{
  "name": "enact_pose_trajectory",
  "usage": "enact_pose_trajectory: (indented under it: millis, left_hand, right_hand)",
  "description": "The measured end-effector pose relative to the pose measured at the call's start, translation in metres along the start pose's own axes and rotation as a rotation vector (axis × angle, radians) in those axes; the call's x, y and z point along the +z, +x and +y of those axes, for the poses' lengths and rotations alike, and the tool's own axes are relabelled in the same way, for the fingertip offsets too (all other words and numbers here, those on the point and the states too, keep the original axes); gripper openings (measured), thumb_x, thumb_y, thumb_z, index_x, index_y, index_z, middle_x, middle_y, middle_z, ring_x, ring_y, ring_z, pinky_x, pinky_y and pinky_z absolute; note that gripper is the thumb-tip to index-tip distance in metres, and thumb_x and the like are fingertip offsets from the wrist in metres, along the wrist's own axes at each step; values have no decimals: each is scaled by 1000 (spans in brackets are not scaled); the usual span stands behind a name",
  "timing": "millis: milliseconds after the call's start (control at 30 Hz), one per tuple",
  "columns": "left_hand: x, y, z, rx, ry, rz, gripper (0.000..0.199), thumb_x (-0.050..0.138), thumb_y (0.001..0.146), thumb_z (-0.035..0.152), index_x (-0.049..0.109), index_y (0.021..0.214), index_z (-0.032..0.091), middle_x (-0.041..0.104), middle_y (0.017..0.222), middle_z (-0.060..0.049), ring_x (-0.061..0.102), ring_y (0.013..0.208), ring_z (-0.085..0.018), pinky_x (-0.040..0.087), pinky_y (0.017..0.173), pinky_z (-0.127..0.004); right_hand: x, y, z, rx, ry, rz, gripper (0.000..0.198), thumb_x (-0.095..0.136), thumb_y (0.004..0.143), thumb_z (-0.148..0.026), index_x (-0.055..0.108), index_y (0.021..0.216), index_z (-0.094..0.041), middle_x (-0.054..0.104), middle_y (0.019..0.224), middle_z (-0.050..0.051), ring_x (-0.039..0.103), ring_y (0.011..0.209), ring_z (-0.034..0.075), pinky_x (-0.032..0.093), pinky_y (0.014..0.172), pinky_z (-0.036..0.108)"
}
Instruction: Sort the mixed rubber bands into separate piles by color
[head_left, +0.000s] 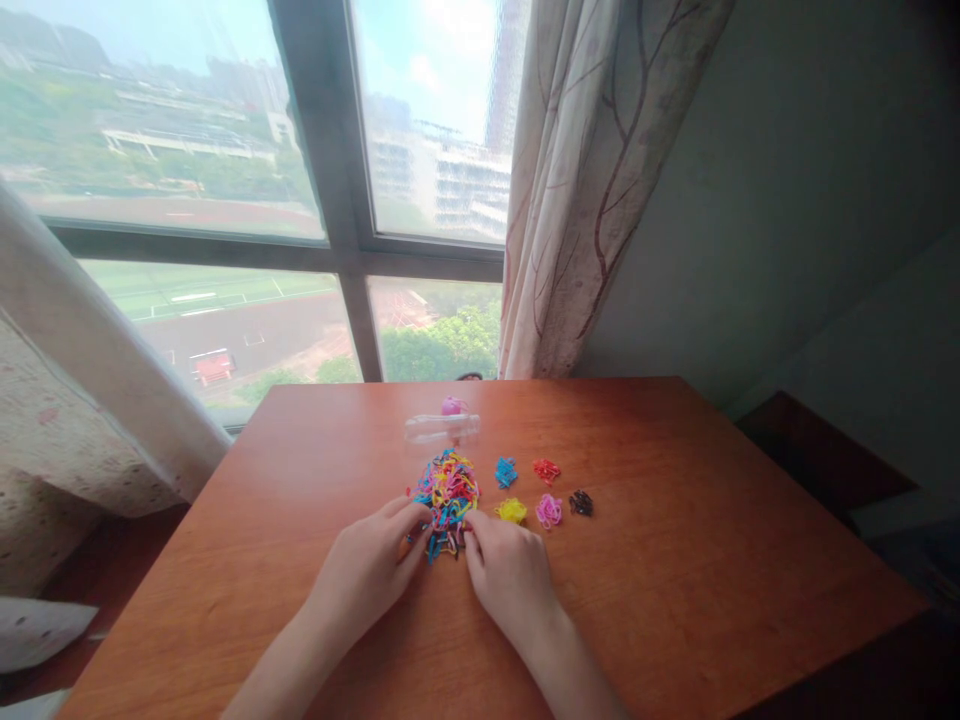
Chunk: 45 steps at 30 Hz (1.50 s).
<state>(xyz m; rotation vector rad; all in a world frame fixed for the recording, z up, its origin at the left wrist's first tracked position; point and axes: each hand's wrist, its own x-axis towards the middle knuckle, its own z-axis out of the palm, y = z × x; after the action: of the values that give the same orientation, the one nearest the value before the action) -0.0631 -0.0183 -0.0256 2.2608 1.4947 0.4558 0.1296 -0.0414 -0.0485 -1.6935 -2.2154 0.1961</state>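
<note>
"Room noted, left to right: patterned left curtain (75, 410), grey window frame (341, 180), branch-printed right curtain (570, 180), plain wall (787, 200). Below these, a reddish-brown wooden worktop (675, 580). State the left hand."

"Left hand (367, 550): fingers bent, tips at the near left side of a mixed pile (450, 485) of small coloured bands. Whether anything is pinched there, I cannot tell."

"Position of the pile?"

"Between the two hands, extending beyond their fingertips. Its long axis appears to run away from the person. Past its far end lie a clear plastic wrapper (442, 428) and a purple item (451, 405), too small to identify."

"Right hand?"

"Right hand (514, 562): fingers curled at the pile's near right edge. Grasp not determinable; the fingertips are partly hidden. Neither hand is clearly nearer the pile. The right is nearer the single-colour clusters: blue cluster (505, 472) behind yellow cluster (511, 511), the yellow just beyond the knuckles; then red cluster (546, 471) behind pink cluster (549, 511); black cluster (580, 502) outermost."

"Brands, labels, writing?"

"None legible, on the worktop or on the wrapper."
</note>
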Motion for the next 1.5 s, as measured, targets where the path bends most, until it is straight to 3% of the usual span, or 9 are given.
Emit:
enact_pose_trajectory:
  millis: [367, 733, 1000, 1300, 1500]
  left_hand:
    - [0, -1, 1, 24, 18, 17, 18, 44, 92, 27, 63, 94, 25, 69, 94, -2, 68, 82, -18, 48, 70, -25]
    - [0, -1, 1, 26, 22, 7, 20, 43, 92, 26, 63, 95, 25, 69, 97, -2, 68, 84, -18, 49, 72, -25]
    - [-3, -2, 3, 15, 26, -25, 22, 42, 93, 27, 63, 96, 25, 69, 99, -3, 68, 86, -19, 49, 74, -27]
    - [-1, -2, 1, 22, 25, -21, 22, 41, 93, 26, 63, 97, 25, 69, 99, -3, 68, 87, -19, 49, 75, -27]
    - [-2, -3, 1, 32, 46, -23, 22, 41, 93, 24, 62, 97, 26, 69, 100, -2, 68, 86, -19, 48, 72, -26]
  right_hand:
    - [-5, -11, -1, 43, 44, 5, 16, 51, 92, -13, 61, 96, -25, 71, 81, 1, 66, 72, 18, 31, 58, 25]
    - [-3, -8, 1, 114, -47, -17, 14, 53, 93, -12, 61, 89, -23, 69, 78, 1, 65, 72, 17, 28, 57, 25]
    - [-5, -11, 1, 124, 51, -6, 16, 54, 94, -14, 65, 91, -25, 71, 80, 0, 66, 75, 16, 31, 61, 23]
    - [-11, -23, 6, 111, 146, 103, 15, 54, 91, -17, 65, 85, -25, 68, 71, -4, 63, 65, 14, 29, 59, 25]
    - [-19, -30, 39, 177, 175, 213, 18, 50, 94, -23, 66, 88, -24, 70, 73, -1, 64, 64, 14, 32, 61, 24]
